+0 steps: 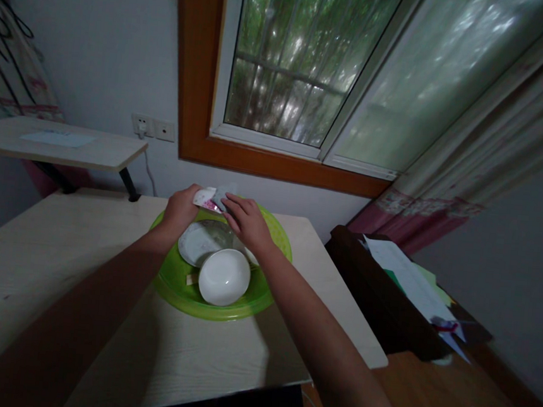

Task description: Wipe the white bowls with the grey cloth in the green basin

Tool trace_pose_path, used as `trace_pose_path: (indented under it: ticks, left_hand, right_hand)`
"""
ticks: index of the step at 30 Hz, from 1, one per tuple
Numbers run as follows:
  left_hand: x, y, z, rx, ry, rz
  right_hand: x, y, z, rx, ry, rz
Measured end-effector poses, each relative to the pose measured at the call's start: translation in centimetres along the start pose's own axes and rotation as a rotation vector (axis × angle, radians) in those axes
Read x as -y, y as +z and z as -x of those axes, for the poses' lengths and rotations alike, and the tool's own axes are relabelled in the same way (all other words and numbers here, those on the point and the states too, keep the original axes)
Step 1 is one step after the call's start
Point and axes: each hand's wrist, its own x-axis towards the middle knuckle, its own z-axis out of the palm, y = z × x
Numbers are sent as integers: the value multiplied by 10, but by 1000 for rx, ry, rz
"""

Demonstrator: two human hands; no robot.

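Observation:
My left hand (181,208) is closed on a small white dish with a pink pattern (206,201), tilted above the far part of a green basin (214,312). Its exact shape is partly hidden by my fingers. Against that dish, my right hand (249,223) presses a grey cloth (219,198) with bent fingers. Inside the basin a white bowl (224,278) sits nearest to me. Behind it lies a white plate (199,243), partly overlapped by the bowl. A short piece of pale wood (192,279) pokes out at the bowl's left.
The basin stands on a pale wooden table (201,356). A raised shelf (58,144) is at the left, with sockets (153,128) on the wall behind. A wood-framed window (285,160) lies ahead. Right of the table, papers (412,279) lie on a dark brown piece of furniture (376,308).

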Motion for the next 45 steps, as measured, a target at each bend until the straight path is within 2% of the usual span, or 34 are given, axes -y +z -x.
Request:
trace_pose_path:
  ticks: [13,25,32,40,45]
  left_hand:
    - [-4,-4,1,2,-29,-32]
    - [-9,-5,-1,35,44,-252]
    - [-12,-7,1,49,39,-215]
    - [-7,-4,1,20,37,-175]
    - [-8,-3,0,28,28,-221]
  right_hand:
    - [-6,3,2,31,42,-34]
    - [-4,6,6,112,94,42]
    - [-2,5,5,114,133,102]
    - [-2,3,4,39,0,85]
    - [1,-2,3,102,-134,76]
